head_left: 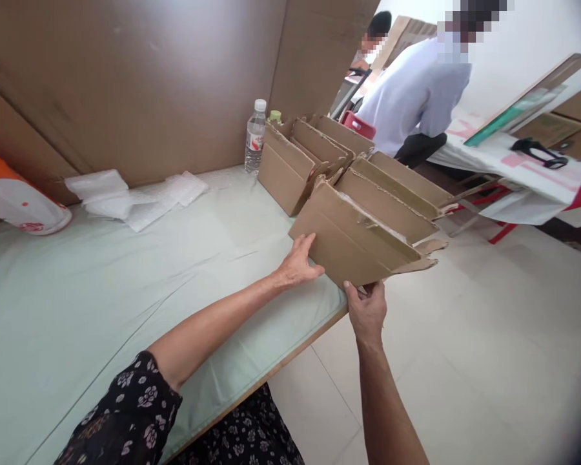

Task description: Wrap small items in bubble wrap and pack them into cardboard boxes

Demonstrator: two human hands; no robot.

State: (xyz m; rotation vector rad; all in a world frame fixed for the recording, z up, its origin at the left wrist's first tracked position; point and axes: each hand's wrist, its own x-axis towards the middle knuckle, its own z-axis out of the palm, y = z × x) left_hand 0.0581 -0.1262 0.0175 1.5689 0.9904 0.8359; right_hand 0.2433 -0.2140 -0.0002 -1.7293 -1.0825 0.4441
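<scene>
A brown cardboard box (353, 239) with torn upper edges and upright cardboard pieces rises at the table's corner. Part of it juts out past the edge. My left hand (300, 263) lies against its near side at the lower left, thumb and fingers apart. At the lower near corner, my right hand (368, 310) grips the box, thumb on the front face and fingers curled beneath, partly hidden. Directly behind stands another open cardboard box (283, 171) with dividers inside. What both boxes contain is mostly out of sight.
A water bottle (255, 139) stands left of the rear box. Bubble wrap (140, 197) and an orange-white bag (24, 200) lie along a large cardboard panel (150, 84). A person (416, 90) in a light shirt sits beyond, near another table (527, 174).
</scene>
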